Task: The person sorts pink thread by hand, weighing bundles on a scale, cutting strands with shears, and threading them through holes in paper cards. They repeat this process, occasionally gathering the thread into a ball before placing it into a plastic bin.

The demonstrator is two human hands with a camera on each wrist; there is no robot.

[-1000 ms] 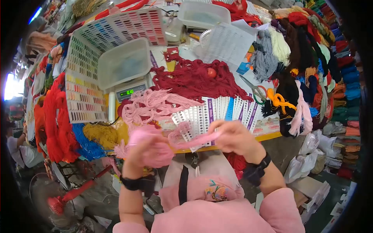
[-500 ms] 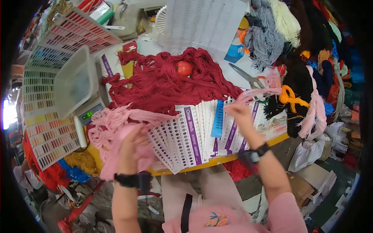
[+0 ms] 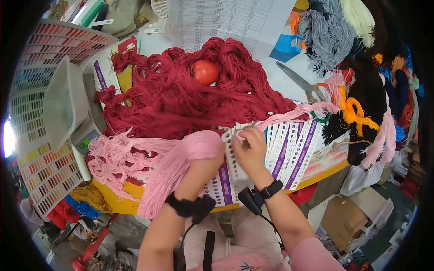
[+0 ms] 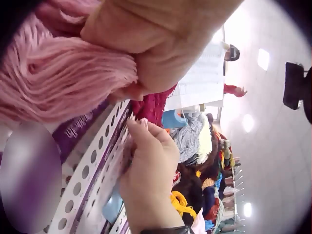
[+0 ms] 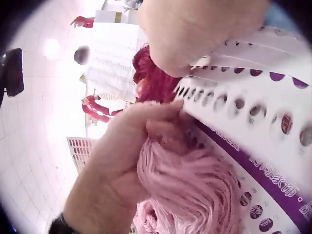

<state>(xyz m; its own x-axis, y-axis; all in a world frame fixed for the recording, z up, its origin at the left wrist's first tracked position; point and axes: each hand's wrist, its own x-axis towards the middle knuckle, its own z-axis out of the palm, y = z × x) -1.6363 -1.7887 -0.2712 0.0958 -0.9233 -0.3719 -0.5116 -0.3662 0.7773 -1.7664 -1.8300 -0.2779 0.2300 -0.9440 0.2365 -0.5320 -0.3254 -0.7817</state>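
Observation:
A thick hank of pink yarn (image 3: 169, 178) drapes over my left hand (image 3: 210, 165), whose curled fingers grip it in the right wrist view. Close to its right, over the fan of white punched cards (image 3: 233, 169), is my right hand (image 3: 251, 151). Its thumb and fingers pinch a thin bit of pink yarn (image 4: 144, 123) near the card holes. A separate length of pink yarn (image 3: 294, 113) lies from beyond the right hand toward the scissors (image 3: 305, 86). The left fingertips are hidden behind yarn in the head view.
A dark red yarn heap (image 3: 176, 99) with a red ball (image 3: 205, 72) fills the middle. Loose pink yarn (image 3: 122, 153), a scale (image 3: 86, 140) with a plastic tub (image 3: 68, 108) and a colour chart (image 3: 34, 144) stand left. Orange yarn (image 3: 355, 113) lies right.
The right hand laid a pink length out to the right, then came back left to the cards. The left hand moved right with its hank. The head view moved closer over the table.

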